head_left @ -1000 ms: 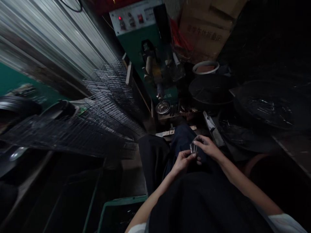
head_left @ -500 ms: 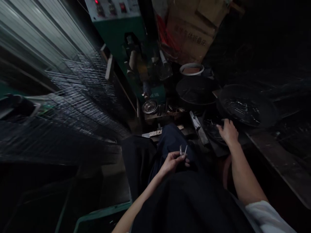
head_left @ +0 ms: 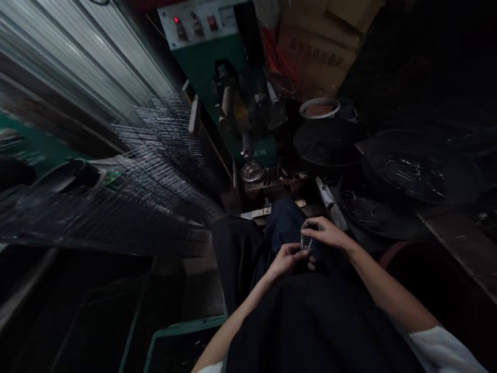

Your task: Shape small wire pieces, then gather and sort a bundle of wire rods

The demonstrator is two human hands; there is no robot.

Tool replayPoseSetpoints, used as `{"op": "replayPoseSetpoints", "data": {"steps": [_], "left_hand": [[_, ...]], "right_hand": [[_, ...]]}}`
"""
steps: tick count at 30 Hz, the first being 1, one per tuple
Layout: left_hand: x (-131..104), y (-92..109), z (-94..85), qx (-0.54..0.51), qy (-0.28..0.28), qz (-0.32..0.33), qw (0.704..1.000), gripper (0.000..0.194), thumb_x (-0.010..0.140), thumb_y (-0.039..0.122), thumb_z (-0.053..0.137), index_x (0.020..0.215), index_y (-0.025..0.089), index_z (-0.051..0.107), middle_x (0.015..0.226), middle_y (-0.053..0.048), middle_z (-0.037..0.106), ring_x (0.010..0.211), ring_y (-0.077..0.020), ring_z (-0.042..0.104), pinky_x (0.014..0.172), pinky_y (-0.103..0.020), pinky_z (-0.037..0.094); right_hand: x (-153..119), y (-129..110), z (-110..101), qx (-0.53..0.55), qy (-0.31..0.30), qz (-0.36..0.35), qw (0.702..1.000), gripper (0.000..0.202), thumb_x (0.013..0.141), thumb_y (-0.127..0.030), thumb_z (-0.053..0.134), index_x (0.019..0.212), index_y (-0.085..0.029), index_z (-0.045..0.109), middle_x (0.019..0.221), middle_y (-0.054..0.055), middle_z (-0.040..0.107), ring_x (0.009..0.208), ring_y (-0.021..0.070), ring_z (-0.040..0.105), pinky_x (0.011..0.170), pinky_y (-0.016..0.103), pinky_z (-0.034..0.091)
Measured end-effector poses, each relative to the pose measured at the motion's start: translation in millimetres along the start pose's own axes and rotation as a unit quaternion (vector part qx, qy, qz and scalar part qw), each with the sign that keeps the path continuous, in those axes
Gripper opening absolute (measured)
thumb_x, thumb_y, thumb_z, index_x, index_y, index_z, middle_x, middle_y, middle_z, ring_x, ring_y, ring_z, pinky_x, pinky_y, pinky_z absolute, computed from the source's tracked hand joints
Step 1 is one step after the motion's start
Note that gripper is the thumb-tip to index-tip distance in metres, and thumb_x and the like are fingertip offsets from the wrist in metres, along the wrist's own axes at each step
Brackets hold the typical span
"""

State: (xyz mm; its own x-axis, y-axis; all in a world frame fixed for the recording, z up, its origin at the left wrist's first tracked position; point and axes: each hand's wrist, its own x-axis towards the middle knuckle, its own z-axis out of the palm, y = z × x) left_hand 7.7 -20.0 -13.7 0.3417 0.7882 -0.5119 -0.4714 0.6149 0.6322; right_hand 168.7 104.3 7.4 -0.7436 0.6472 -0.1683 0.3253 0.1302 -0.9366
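Observation:
Above my lap, my left hand [head_left: 287, 259] is closed on small, thin metal pieces [head_left: 302, 241] that stick up from its fingertips. Their exact kind is too small to make out. My right hand [head_left: 326, 231] meets it from the right, with curled fingers pressed at the top of these pieces. Whether the right fingers carry a piece of their own is hidden. Beyond the right hand lies a dark shallow pan [head_left: 349, 220] with several shiny thin metal pieces [head_left: 368, 210] in it.
A larger dark pan [head_left: 373, 160] of metal pieces stands at right. Ahead are a green machine [head_left: 198, 57] with a red light and a small metal bowl [head_left: 252, 171]. Wire racks [head_left: 155, 171] stand at left. A green crate [head_left: 186, 327] sits low by my left arm.
My right hand has moved from the dark pan left to my left hand, at the metal pieces. The left hand keeps its hold. The whole view has shifted slightly.

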Motion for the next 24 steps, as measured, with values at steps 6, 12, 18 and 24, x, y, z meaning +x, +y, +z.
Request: {"op": "replayPoseSetpoints", "data": {"steps": [6,12,18,24], "left_hand": [[0.8,0.4,2.5,-0.010,0.008,-0.005,1.000,0.046,0.075,0.035,0.077,0.101,0.001,0.060,0.091,-0.016,0.063,0.069,-0.0186,0.064,0.066,-0.030,0.050],[-3.8,5.5,4.0,-0.017,0.032,-0.004,0.999,0.052,0.069,0.036,0.081,0.101,0.001,0.059,0.091,-0.016,0.063,0.066,-0.0172,0.063,0.062,-0.027,0.050],[-0.6,2.6,0.7,0.041,0.012,0.013,0.999,0.046,0.076,0.038,0.076,0.098,0.001,0.062,0.090,-0.016,0.064,0.066,-0.0161,0.063,0.063,-0.026,0.048],[-2.1,3.6,-2.4,0.090,0.022,-0.005,0.996,0.045,0.078,0.041,0.074,0.095,0.001,0.061,0.089,-0.016,0.064,0.068,-0.0159,0.063,0.064,-0.025,0.047]], "right_hand": [[-2.8,10.8,1.4,-0.040,0.014,0.010,0.999,0.030,0.091,-0.042,0.057,0.093,-0.014,0.067,0.089,0.001,0.064,0.085,0.0132,0.058,0.076,0.025,0.041],[-14.6,9.2,-10.8,-0.096,-0.018,0.025,0.995,0.028,0.091,-0.041,0.057,0.092,-0.015,0.066,0.087,-0.001,0.062,0.082,0.0121,0.055,0.073,0.025,0.038],[-12.5,-0.3,1.6,-0.033,-0.007,-0.007,0.999,0.028,0.089,-0.041,0.062,0.100,-0.017,0.069,0.097,0.000,0.065,0.092,0.0132,0.059,0.081,0.025,0.042],[-0.7,2.5,12.0,0.026,0.099,-0.019,0.995,0.026,0.087,-0.035,0.061,0.087,-0.010,0.066,0.082,0.002,0.062,0.079,0.0135,0.055,0.072,0.025,0.039]]}}
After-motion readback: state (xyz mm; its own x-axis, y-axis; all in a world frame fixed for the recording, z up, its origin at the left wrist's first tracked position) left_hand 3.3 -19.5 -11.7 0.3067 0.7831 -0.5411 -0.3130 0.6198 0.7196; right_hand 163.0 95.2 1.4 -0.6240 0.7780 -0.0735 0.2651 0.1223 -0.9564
